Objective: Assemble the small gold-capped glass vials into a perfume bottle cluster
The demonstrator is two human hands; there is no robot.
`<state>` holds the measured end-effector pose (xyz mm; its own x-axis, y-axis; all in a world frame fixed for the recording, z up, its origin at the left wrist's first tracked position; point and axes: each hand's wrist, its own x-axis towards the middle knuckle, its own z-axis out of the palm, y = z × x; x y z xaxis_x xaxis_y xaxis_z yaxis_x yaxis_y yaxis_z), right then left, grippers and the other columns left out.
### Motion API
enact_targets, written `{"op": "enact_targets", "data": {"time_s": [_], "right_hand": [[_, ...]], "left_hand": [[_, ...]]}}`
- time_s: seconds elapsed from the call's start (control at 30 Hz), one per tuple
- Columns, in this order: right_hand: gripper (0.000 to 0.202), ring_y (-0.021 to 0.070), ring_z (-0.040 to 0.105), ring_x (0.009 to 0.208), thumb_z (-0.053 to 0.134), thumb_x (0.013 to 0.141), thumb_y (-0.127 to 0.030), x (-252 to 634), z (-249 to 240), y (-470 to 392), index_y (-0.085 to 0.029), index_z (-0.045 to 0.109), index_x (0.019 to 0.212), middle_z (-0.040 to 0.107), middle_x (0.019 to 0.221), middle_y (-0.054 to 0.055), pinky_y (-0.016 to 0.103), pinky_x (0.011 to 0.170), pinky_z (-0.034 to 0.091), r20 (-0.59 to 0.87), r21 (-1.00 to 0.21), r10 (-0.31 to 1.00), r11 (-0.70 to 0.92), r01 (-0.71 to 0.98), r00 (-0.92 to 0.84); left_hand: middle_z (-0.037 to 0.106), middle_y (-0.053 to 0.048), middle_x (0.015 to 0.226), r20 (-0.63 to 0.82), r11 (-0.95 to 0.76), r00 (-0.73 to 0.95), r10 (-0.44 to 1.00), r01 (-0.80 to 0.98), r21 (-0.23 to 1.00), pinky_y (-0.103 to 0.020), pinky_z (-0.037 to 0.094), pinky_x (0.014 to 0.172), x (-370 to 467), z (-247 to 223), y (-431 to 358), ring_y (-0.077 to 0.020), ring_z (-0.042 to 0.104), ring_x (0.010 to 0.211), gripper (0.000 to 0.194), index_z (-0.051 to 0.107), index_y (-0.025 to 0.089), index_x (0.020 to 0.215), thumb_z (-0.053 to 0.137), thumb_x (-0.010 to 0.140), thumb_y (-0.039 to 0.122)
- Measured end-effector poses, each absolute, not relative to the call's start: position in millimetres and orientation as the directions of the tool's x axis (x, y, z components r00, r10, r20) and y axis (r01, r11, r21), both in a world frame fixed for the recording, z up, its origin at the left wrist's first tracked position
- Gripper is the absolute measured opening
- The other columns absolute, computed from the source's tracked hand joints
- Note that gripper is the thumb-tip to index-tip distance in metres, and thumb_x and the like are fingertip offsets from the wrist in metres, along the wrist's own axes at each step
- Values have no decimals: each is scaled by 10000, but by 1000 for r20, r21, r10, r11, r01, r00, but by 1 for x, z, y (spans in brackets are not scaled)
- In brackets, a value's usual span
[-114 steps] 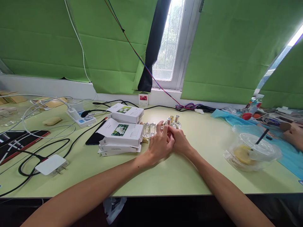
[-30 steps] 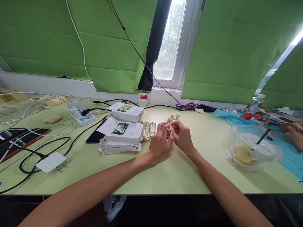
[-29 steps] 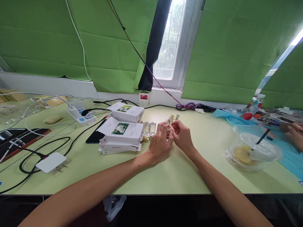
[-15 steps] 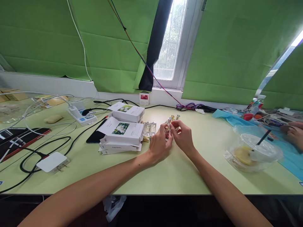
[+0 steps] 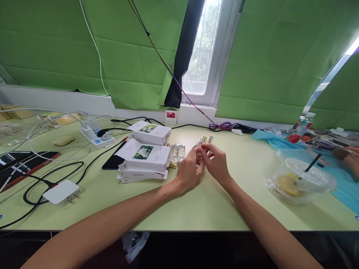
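Observation:
My left hand is closed round a small reddish item, mostly covered by the fingers. At the top of that item, my right hand pinches with thumb and forefinger; what lies between them is too small to make out. Just behind the hands stand small bottles with gold and silver caps. Left of my left hand, clear glass bottles lie side by side, beside a stack of white boxes with a flower picture. Another white box sits behind that stack.
A dark phone is partly under the boxes. To the left are a power strip, a white charger and cables. At right stands a bagged drink cup by a blue sheet, with another person's hand.
My right hand's fingers have shifted slightly at the top of the reddish item. My left hand stays almost still. At the far right, the other person's hand has moved a little.

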<state>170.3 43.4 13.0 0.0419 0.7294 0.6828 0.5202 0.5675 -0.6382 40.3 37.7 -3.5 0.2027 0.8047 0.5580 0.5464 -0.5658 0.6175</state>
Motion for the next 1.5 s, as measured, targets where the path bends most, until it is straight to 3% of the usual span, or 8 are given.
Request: {"op": "enact_targets", "data": {"time_s": [0.63,1.5], "right_hand": [[155,185,693,803,589,947,-321,169,13,43,-220,707,941,753,911,48,278,611,529,686,-648,726,582,491,44],[180,193,692,807,580,947,-348,169,14,42,-234,720,944,757,924,48,290,601,539,685,-650,727,582,489,46]], "left_hand": [[699,-87,1141,592,-610,225,774,513,603,-293,536,728,41,-7,40,-165,685,794,409,509,191,1340,525,931,202],[714,-71,1069,585,-604,219,781,505,617,-275,522,674,41,-5,38,-163,685,751,409,503,195,1330,531,922,203]]}}
